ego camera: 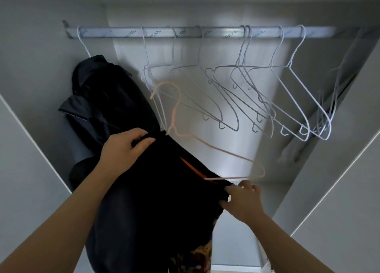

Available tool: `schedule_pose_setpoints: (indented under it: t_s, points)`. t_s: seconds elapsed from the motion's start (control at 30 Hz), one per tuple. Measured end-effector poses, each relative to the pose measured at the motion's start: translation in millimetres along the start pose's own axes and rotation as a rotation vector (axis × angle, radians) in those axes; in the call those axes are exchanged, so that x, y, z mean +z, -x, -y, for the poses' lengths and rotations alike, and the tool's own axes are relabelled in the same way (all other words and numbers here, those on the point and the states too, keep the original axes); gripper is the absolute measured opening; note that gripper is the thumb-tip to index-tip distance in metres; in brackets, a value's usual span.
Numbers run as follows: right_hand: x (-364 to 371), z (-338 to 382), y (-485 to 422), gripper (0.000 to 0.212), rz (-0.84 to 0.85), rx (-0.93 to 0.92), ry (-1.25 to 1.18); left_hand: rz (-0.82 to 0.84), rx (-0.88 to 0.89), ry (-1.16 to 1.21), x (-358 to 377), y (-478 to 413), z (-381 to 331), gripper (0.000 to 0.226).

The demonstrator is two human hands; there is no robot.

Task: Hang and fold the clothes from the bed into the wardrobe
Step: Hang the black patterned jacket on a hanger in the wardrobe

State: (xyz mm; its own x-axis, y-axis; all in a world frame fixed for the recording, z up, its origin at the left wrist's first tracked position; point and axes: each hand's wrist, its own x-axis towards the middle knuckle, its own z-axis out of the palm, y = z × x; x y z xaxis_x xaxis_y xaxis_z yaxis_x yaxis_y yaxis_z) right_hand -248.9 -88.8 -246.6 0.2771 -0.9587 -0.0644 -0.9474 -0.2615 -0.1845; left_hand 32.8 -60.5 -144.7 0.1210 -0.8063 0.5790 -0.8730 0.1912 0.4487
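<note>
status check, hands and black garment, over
Left hand grips black garment beside pink hanger. Right hand pinches garment's edge. Not yet on rail; white hangers crowd it.

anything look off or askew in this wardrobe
The pink hanger is off the rail and tilted. Only its left arm sits inside the black garment, while its right arm sticks out bare, so the garment hangs lopsided.

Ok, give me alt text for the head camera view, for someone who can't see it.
A left hand and right hand grip a black garment half on a pink hanger. Behind, empty white hangers and a dark jacket hang from a wardrobe rail.
</note>
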Motion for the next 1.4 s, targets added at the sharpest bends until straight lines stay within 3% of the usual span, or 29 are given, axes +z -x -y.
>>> schedule_pose_setpoints:
  t_s: [0.2,0.5,0.6,0.7,0.87,0.97,1.07,1.23,1.4]
  points:
    - [-1.3,-9.0,-2.6,0.028,-0.049,0.005,-0.013,-0.017,0.076,-0.123,-7.1,11.4,19.6,0.023]
    - [-12.1,-18.8,-7.1,0.026,-0.190,0.076,0.118,0.016,0.217,-0.279,-11.6,19.2,33.3,0.047]
    - [-13.0,-19.0,-8.9,0.015,-0.311,0.029,0.194,0.043,0.257,-0.239,-9.5,17.9,36.4,0.062]
    - [-11.0,-26.7,-10.7,0.036,-0.424,-0.055,0.280,0.076,0.281,-0.202,-9.9,14.5,40.3,0.067]
    - [-6.6,-35.0,-15.1,0.040,-0.428,-0.123,0.328,0.147,0.324,-0.173,-10.2,5.6,41.0,0.059]
    - [-5.6,-42.0,-20.9,0.041,-0.443,-0.250,0.303,0.166,0.215,-0.042,-10.3,1.9,44.6,0.050]
    - [-6.2,-47.1,-26.1,0.041,-0.446,-0.376,0.214,0.130,0.112,0.055,-10.8,4.2,50.9,0.028]
    - [6.1,-53.7,-32.1,0.038,-0.385,-0.504,0.178,0.241,0.192,-0.025,-10.9,0.3,43.4,0.048]
    - [5.4,-53.9,-34.7,0.041,-0.304,-0.558,0.189,0.332,0.176,-0.061,-11.5,-7.5,42.8,0.037]
